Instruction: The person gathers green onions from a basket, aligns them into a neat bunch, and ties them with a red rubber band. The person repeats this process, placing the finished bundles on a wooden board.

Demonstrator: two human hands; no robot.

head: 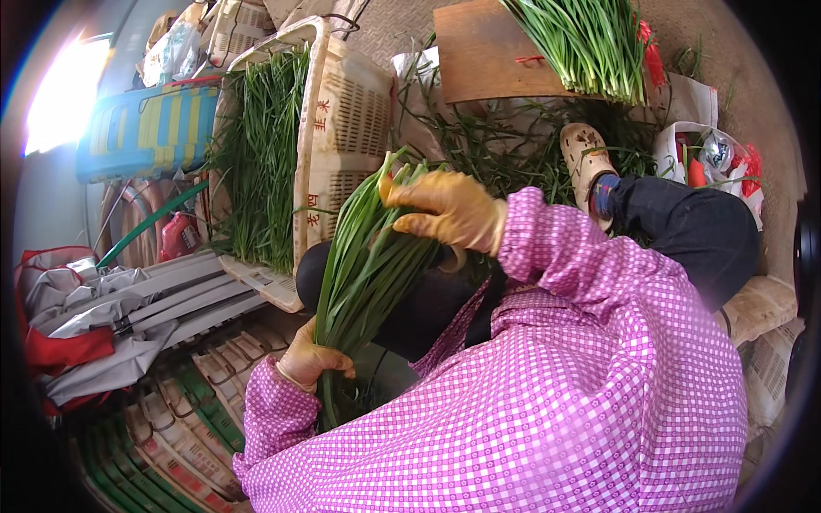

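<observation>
A bundle of long green leafy stalks, like garlic chives [365, 276], lies slantwise over my lap. My left hand [314, 359], in a yellow-orange rubber glove, is closed around its lower part. My right hand [442, 208], gloved the same way, is at the upper end with thumb and fingers apart, against or just over the stalks; contact there is unclear. Beyond, more chives [587, 48] rest on a brown wooden board [487, 58] beside red ties [651, 54]. To the left a beige plastic crate [349, 96] holds upright chives [269, 160].
Loose green leaves [513, 141] litter the floor around my clog [580, 154]. At right stands a white bag [670, 151] with red strings. Stacked crates [186, 442], folded metal poles [192, 288] and a blue-yellow striped container [154, 131] lie at left.
</observation>
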